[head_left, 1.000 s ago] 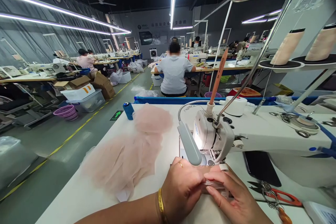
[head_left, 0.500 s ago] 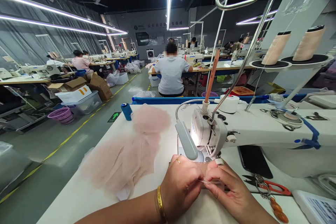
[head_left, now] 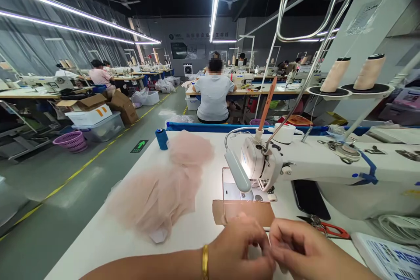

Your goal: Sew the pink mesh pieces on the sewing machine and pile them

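Closest to me, at the near edge of the table, the left hand and the right hand meet fingertip to fingertip; a gold bangle circles the left wrist. Each grip is narrow, fingers curled inward, but I cannot tell whether anything is pinched there. Taking clock directions from where they meet, I have the brown strip at 12 o'clock, lying flat just beyond, its lower edge partly behind the left hand. Orange-handled scissors sit at 2 o'clock, a black phone at 1. Sheer pink fabric spreads in loose heaps from 10 to 11, its far end beside a blue spool. The head of the white sewing machine stands at 12, past the strip, with a grey lamp alongside. Thread cones rise at 1. Farther off, towards 11, a seated co-worker faces away from me.
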Motion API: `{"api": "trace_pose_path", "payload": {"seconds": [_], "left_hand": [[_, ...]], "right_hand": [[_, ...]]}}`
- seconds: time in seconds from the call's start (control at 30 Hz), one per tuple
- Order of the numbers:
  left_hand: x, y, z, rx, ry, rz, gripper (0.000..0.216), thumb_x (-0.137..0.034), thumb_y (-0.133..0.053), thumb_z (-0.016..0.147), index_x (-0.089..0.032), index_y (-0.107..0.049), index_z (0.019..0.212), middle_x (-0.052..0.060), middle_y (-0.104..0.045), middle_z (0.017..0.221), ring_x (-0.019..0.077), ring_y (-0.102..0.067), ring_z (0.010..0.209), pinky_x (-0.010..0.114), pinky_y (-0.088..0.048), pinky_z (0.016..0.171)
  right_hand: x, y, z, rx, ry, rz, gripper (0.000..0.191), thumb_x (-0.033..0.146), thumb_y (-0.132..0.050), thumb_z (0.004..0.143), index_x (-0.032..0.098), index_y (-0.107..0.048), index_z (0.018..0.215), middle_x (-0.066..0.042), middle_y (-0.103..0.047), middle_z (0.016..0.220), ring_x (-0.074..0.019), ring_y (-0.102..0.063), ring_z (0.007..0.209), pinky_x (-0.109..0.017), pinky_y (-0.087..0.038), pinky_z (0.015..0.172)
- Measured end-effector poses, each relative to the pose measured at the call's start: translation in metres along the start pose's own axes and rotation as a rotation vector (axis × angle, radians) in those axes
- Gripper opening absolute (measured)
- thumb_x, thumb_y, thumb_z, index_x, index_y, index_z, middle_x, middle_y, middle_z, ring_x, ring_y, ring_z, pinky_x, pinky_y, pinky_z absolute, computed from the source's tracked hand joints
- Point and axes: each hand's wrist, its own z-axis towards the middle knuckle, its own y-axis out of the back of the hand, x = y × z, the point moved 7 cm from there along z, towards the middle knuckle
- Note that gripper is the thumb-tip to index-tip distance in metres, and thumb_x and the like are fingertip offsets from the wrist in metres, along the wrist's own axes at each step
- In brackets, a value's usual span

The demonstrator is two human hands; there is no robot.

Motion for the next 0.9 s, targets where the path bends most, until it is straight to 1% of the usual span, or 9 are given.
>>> {"api": "trace_pose_path", "payload": {"seconds": [0.1,0.17,0.27,0.37,0.43,0.5,0.73,0.83,0.9], "left_hand": [[0.029,0.007,0.007,-0.039,0.248,0.357,0.024,-0.025,-0.065,0.085,-0.019,-0.05,0.067,0.004,-0.062,0.083,0.0239,-0.058,0.09,0.039,-0.043,0.083],[0.04,0.011,0.01,-0.032,0.289,0.578,0.026,-0.023,-0.065,0.085,-0.018,-0.048,0.067,0.006,-0.062,0.089,0.0276,-0.056,0.096,0.042,-0.042,0.084],[0.043,0.017,0.011,-0.085,0.198,0.732,0.015,-0.022,-0.069,0.083,-0.018,-0.055,0.079,0.007,-0.063,0.098,0.0282,-0.056,0.097,0.043,-0.043,0.084],[0.037,0.021,0.007,-0.209,-0.013,0.813,0.016,-0.02,-0.073,0.082,-0.019,-0.06,0.091,0.007,-0.065,0.101,0.0266,-0.055,0.094,0.041,-0.041,0.081],[0.033,0.018,0.004,-0.231,-0.182,0.842,0.011,-0.015,-0.07,0.087,-0.019,-0.06,0.087,0.004,-0.064,0.094,0.0228,-0.054,0.087,0.038,-0.039,0.078],[0.032,0.014,0.001,-0.224,-0.297,0.838,0.016,-0.011,-0.065,0.093,-0.019,-0.058,0.08,0.001,-0.063,0.085,0.0193,-0.052,0.078,0.037,-0.037,0.076],[0.027,0.021,0.002,-0.25,-0.33,0.795,0.02,-0.013,-0.064,0.097,-0.019,-0.06,0.078,-0.002,-0.067,0.082,0.0174,-0.051,0.072,0.038,-0.037,0.075],[0.024,0.021,0.004,-0.256,-0.318,0.812,0.021,-0.013,-0.064,0.096,-0.019,-0.06,0.076,-0.002,-0.069,0.084,0.0181,-0.055,0.074,0.039,-0.038,0.076],[0.023,0.02,0.005,-0.262,-0.305,0.833,0.021,-0.014,-0.066,0.095,-0.019,-0.06,0.075,-0.001,-0.069,0.085,0.0189,-0.057,0.077,0.039,-0.039,0.076]], "right_hand": [[-0.002,0.013,0.035,-0.148,0.032,-0.294,0.021,0.039,-0.058,0.092,0.022,-0.055,0.079,0.003,-0.054,0.073,-0.0141,-0.048,0.07,-0.024,-0.035,0.062],[-0.007,0.016,0.057,-0.217,0.06,-0.42,0.017,0.032,-0.054,0.09,0.023,-0.052,0.076,0.003,-0.055,0.072,-0.0154,-0.049,0.071,-0.026,-0.034,0.061],[-0.017,0.015,0.076,-0.283,0.089,-0.51,0.019,0.032,-0.051,0.092,0.024,-0.048,0.074,0.003,-0.057,0.071,-0.0172,-0.051,0.07,-0.028,-0.035,0.063],[-0.022,0.016,0.084,-0.341,0.13,-0.597,0.024,0.035,-0.049,0.095,0.025,-0.048,0.073,0.001,-0.062,0.075,-0.0189,-0.058,0.071,-0.028,-0.041,0.065],[-0.023,0.019,0.086,-0.369,0.158,-0.645,0.023,0.035,-0.047,0.097,0.026,-0.053,0.077,0.001,-0.066,0.076,-0.0193,-0.062,0.071,-0.028,-0.045,0.064],[-0.025,0.022,0.088,-0.394,0.19,-0.69,0.022,0.035,-0.046,0.1,0.027,-0.06,0.085,0.001,-0.07,0.079,-0.0195,-0.066,0.071,-0.028,-0.048,0.063],[-0.03,0.028,0.067,-0.548,0.323,-0.884,0.027,0.04,-0.047,0.103,0.027,-0.07,0.107,-0.007,-0.075,0.085,-0.0272,-0.073,0.071,-0.033,-0.052,0.057],[-0.015,0.019,0.046,-0.677,0.571,-1.065,0.029,0.027,-0.043,0.105,0.025,-0.071,0.113,-0.011,-0.077,0.098,-0.0268,-0.074,0.074,-0.034,-0.055,0.057],[-0.005,0.009,0.036,-0.69,0.764,-1.145,0.032,0.017,-0.044,0.103,0.023,-0.068,0.124,-0.011,-0.078,0.109,-0.0254,-0.075,0.081,-0.035,-0.06,0.066]]}}
